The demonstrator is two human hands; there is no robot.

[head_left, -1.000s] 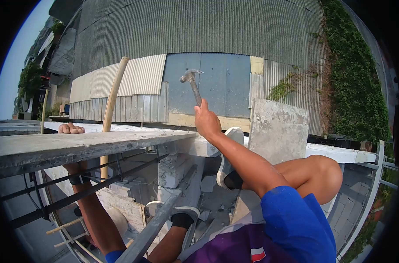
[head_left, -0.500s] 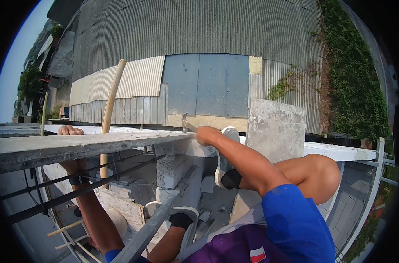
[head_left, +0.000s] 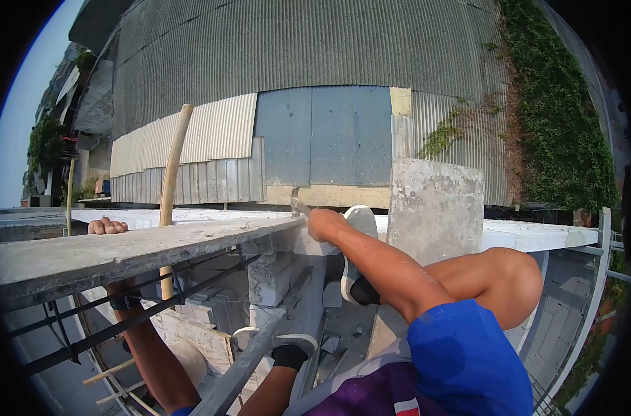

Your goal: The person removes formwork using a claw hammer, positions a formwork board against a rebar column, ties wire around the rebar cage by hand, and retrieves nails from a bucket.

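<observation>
My right hand is closed round the handle of a hammer, whose metal head is at the right end of a long grey board. The hand mostly hides the handle. Over at the left, my left hand hooks its fingers over the board's far edge, with the wrist and forearm passing beneath it. Dark steel bars run under the board. A wooden pole stands just right of my left hand, beyond the board in this view.
A rough concrete-coloured panel leans upright right of my shoe. A grey beam slants up between my legs. Blocks and rubble lie far below. Past the white ledge are corrugated roofing and blue panels.
The board's left end shows lower in view, my left hand still on it. My right hand and the hammer have shifted slightly down. The whole view has tilted a little.
</observation>
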